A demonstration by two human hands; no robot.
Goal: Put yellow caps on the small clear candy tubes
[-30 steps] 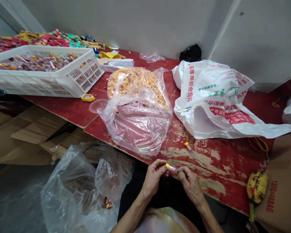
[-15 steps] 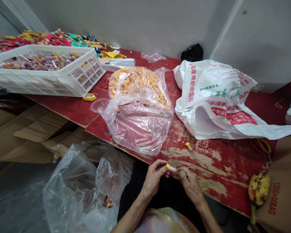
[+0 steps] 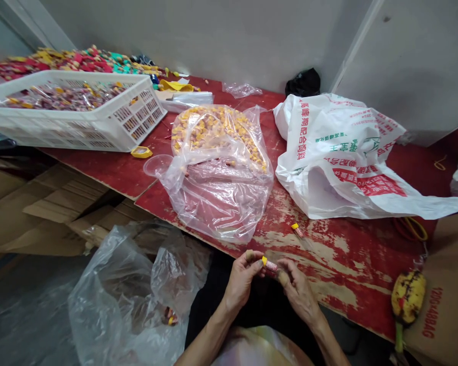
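The left hand point(image 3: 241, 281) and the right hand point(image 3: 298, 291) met just over the near edge of the table point(image 3: 339, 264), and between them they pinched a small tube point(image 3: 270, 265) with a yellow cap and a pinkish, patterned body. The left fingers point(image 3: 258, 264) were curled close, thumb and forefinger narrowed onto the capped end; the right fingers point(image 3: 283, 277) were likewise drawn in, their tips pressed on the other end of the tube, so neither hand stood wide. The fingertips looked covered with a dull tan wrap, though the material could not be told. A second tube point(image 3: 297, 231) of the same kind lay alone on the table a little beyond the hands, apart from them. The table was a flat board painted red, its coat worn off in pale, scratched patches near the person. Farther back a crumpled clear plastic bag point(image 3: 221, 173) lay open, thin and glossy, with a heap of small yellow-capped pieces inside its far half. To its right sat a white printed bag point(image 3: 343, 157), soft and wrinkled, with red and green lettering. At the left stood a white slotted plastic crate point(image 3: 110, 119) holding wrapped items. Below the table edge another clear bag point(image 3: 125, 300) gaped, and a spotted banana point(image 3: 406, 297) rested at the right
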